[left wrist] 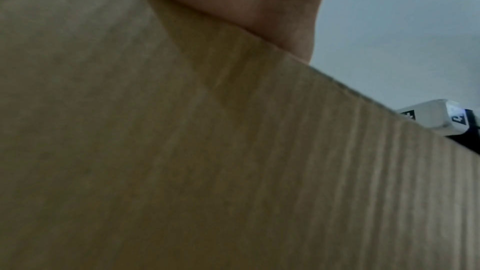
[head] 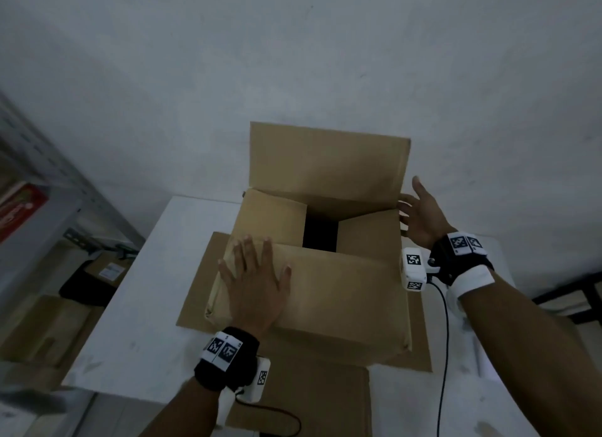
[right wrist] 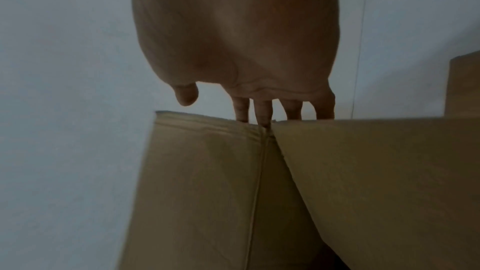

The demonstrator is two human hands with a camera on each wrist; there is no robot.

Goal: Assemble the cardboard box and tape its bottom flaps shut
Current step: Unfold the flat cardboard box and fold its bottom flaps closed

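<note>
A brown cardboard box (head: 342, 306) stands on the white table (head: 136, 322), its flaps facing up. The near long flap (head: 338, 280) is folded flat, and my left hand (head: 254, 283) presses on it with fingers spread. Both short flaps, left (head: 270, 215) and right (head: 371, 231), are folded inward with a dark gap between them. The far long flap (head: 325, 162) stands upright. My right hand (head: 420, 208) is open at the box's right far corner, fingertips (right wrist: 265, 114) touching the cardboard edge there. In the left wrist view only cardboard (left wrist: 207, 151) and palm show. No tape is visible.
A flat cardboard sheet (head: 202, 290) lies under the box, and another piece (head: 319, 400) lies at the table's near edge. A metal shelf (head: 39, 182) with boxes stands to the left. A grey wall rises right behind the table.
</note>
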